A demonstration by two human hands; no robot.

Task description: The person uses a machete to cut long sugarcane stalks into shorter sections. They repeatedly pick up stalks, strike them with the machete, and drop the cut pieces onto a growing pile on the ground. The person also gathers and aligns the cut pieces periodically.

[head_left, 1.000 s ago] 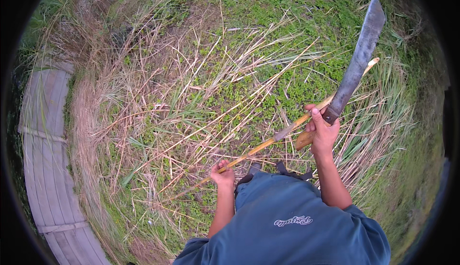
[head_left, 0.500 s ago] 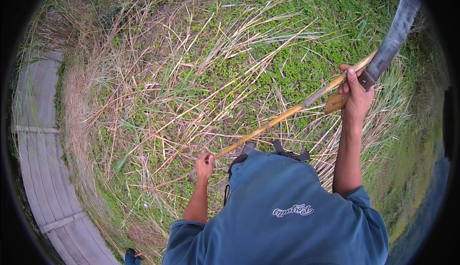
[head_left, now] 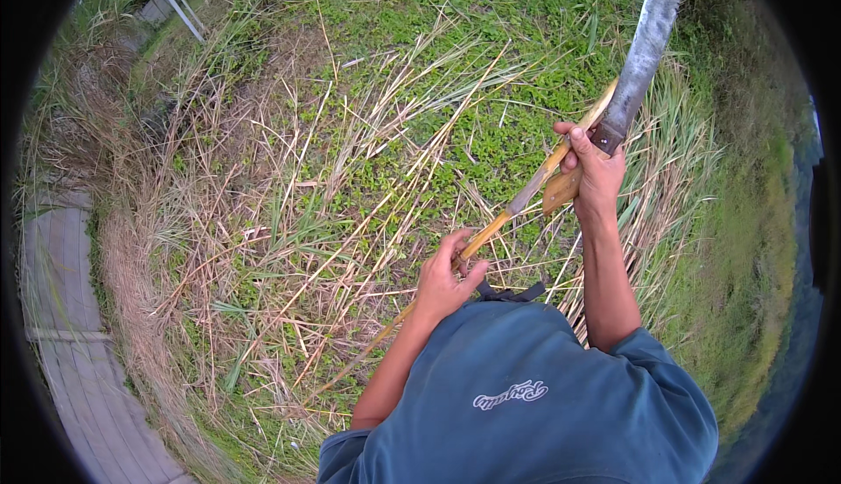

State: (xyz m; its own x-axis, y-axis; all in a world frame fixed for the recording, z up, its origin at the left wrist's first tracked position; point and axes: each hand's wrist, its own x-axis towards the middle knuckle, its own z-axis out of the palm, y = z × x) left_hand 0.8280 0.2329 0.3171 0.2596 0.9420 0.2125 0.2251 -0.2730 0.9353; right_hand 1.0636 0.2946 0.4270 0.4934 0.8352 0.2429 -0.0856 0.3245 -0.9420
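Note:
My right hand (head_left: 597, 176) grips a machete (head_left: 646, 42) by its wooden handle. The broad, dark, worn blade points up and away to the far right. Pinched by the same hand, beside the handle, is a long yellow-brown cane stalk (head_left: 495, 227). Its pale, slanted upper end lies against the lower blade. The stalk slopes down to the near left, passing under my left hand (head_left: 443, 281). That hand's thumb stands apart from its fingers, which lie loosely about the stalk. The stalk's thin lower part shows again beyond my left wrist.
Cut dry stems (head_left: 377, 195) lie strewn over low green plants (head_left: 499, 147). A thicker heap of long grass (head_left: 666, 164) lies right of my right arm. A grey slatted walkway (head_left: 66, 282) runs along the left edge, and a pale post (head_left: 175, 0) leans at the upper left.
My left hand has moved up and right along the stalk, and its pinch has loosened. My right hand still holds machete and stalk. The view has shifted.

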